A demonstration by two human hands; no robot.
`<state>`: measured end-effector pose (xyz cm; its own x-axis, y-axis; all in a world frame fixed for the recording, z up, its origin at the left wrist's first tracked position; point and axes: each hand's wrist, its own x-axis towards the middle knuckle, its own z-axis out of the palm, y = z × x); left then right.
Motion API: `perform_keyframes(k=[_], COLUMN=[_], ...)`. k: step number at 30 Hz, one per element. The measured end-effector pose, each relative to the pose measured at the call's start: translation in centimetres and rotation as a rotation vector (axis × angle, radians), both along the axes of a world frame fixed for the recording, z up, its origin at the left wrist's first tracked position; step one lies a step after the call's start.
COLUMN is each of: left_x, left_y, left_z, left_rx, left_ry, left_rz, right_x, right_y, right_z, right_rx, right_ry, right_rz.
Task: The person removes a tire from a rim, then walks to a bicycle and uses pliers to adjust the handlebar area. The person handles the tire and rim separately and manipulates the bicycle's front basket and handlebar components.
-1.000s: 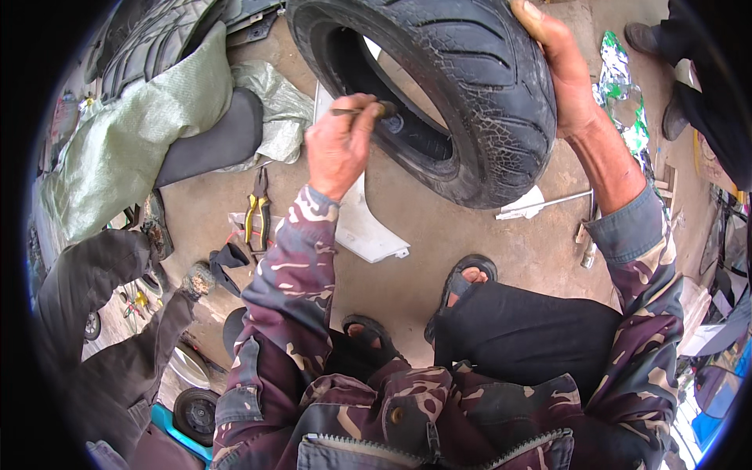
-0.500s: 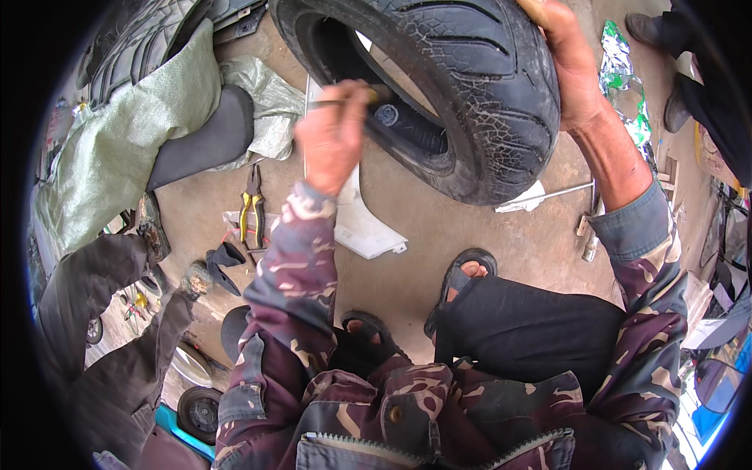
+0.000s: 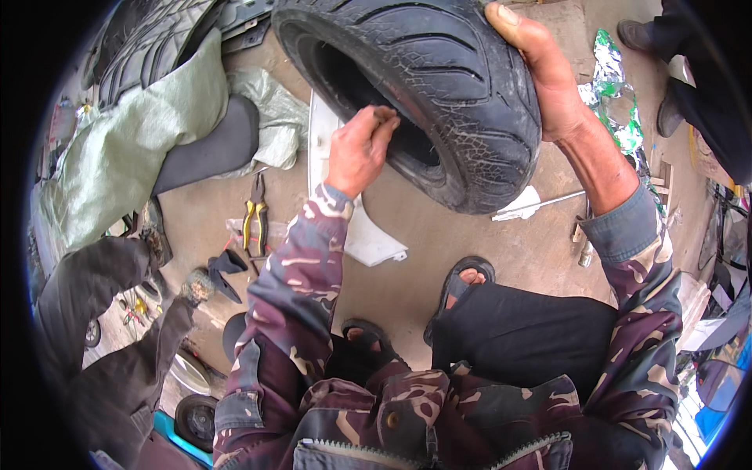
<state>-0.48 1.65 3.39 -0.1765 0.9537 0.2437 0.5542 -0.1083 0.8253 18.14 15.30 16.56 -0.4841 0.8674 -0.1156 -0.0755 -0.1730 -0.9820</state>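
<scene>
A worn black tyre (image 3: 470, 102) with cracked tread is held up, tilted, in front of me, its opening facing left and down. My right hand (image 3: 548, 82) grips it from the right, thumb on the tread and fingers hidden behind. At the tyre's opening, my left hand (image 3: 359, 149) is closed in a pinch, fingertips at the rim. Whatever those fingers hold is hidden from this view. Deep shadow covers most of the tyre's inside.
Yellow-and-black pliers (image 3: 255, 215) lie on the floor at left, near a white panel (image 3: 372, 235). A pale green woven sack (image 3: 133, 149) and a dark seat pad (image 3: 215, 145) are beyond. Crumpled foil (image 3: 615, 98) lies at right. Other people's legs (image 3: 102, 290) show at left and far right.
My left hand has moved right and slightly down, closer to the rim; the slim tool seen in it earlier no longer shows. The tyre has turned, hiding a round mark inside.
</scene>
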Motion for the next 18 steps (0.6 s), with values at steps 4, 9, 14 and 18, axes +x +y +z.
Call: perform_keyframes(k=[4,9,14,18], left_x=[-0.8,-0.3,-0.6,-0.6], left_y=[-0.8,-1.1,-0.6,-0.9], left_z=[0.5,0.3,0.1,0.1], left_rx=[0.035,0.061,-0.021,0.148], left_ry=[-0.129,0.005,-0.051,-0.145], left_rz=[0.046,-0.024,-0.056,0.052], right_x=[0.0,0.1,0.1,0.7], right_y=[-0.1,-0.3,0.2,0.1], right_z=[0.7,-0.3,-0.9,0.0], right_rx=[-0.263,-0.278,-0.115,-0.368], right_ry=[0.11,0.106,0.106,0.114], right_rz=[0.033,0.055,0.109,0.114])
